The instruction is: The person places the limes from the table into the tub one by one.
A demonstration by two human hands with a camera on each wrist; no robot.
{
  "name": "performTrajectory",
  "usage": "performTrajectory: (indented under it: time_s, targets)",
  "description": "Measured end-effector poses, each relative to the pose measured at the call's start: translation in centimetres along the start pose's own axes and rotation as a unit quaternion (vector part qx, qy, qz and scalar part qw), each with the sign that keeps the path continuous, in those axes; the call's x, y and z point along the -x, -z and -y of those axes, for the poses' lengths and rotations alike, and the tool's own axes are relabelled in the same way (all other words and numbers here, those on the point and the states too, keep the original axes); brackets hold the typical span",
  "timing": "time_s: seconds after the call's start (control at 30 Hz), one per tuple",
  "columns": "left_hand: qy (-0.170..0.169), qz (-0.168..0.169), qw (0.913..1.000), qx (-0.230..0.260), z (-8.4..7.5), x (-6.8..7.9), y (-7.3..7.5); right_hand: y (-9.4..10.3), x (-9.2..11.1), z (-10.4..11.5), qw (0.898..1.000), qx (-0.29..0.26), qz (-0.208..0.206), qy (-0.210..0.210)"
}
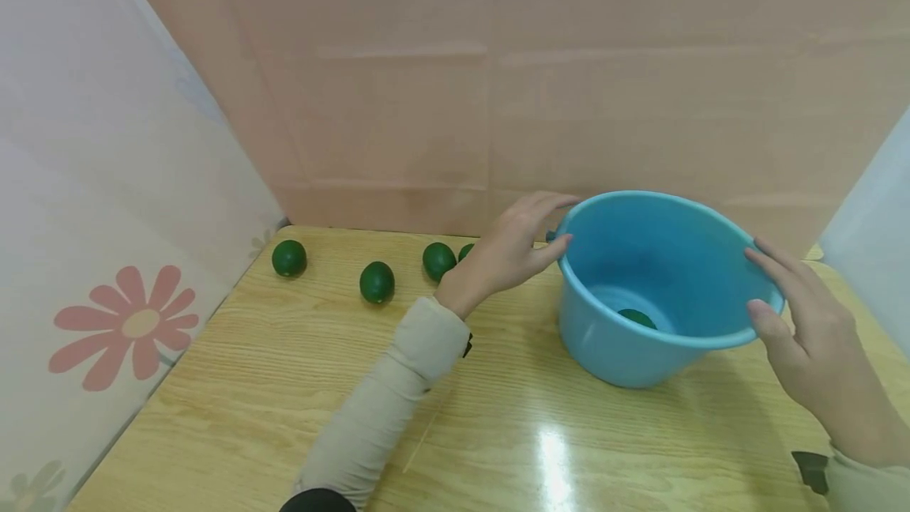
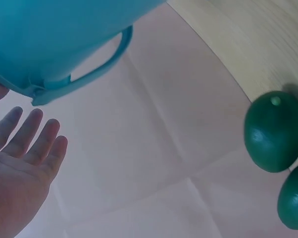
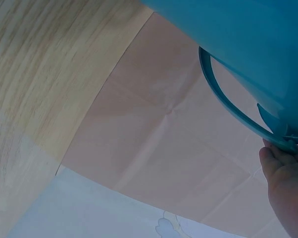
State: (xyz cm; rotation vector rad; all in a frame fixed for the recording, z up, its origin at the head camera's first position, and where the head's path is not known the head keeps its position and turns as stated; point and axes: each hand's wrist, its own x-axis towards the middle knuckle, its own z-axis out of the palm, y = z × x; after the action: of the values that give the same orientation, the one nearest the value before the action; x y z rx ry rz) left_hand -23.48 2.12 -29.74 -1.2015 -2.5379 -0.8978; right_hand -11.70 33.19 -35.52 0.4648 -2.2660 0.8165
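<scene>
A light-blue plastic bucket (image 1: 640,362) is on the wooden table, its mouth facing up and toward me. One dark green fruit (image 1: 637,318) lies at its bottom. My left hand (image 1: 501,255) is at the bucket's left rim, its thumb tip against the edge; in the left wrist view its fingers (image 2: 36,136) stretch out straight, apart from the wall. At the opposite side, my right hand (image 1: 817,330) holds the rim, and the right wrist view has its fingers at the end of the blue handle (image 3: 233,109).
Several smooth, oval green fruits are on the table left of the bucket, including one at the far left (image 1: 289,258), another (image 1: 377,283) and one by my left wrist (image 1: 438,261). A pinkish-brown sheet (image 1: 398,117) hangs behind the table. A flowered white sheet (image 1: 107,180) borders the left side.
</scene>
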Motion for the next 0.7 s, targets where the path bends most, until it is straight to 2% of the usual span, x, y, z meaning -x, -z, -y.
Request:
performTrajectory:
  time_s: [0.17, 0.7]
  targets:
    - [0.016, -0.005, 0.9998, 0.008, 0.8, 0.3, 0.1, 0.0, 0.1, 0.0, 1.000, 0.000, 0.005, -0.012]
    - [0.051, -0.001, 0.9985, 0.022, 2.5, 1.2, 0.4, 0.0, 0.2, 0.1, 1.000, -0.003, 0.000, -0.002]
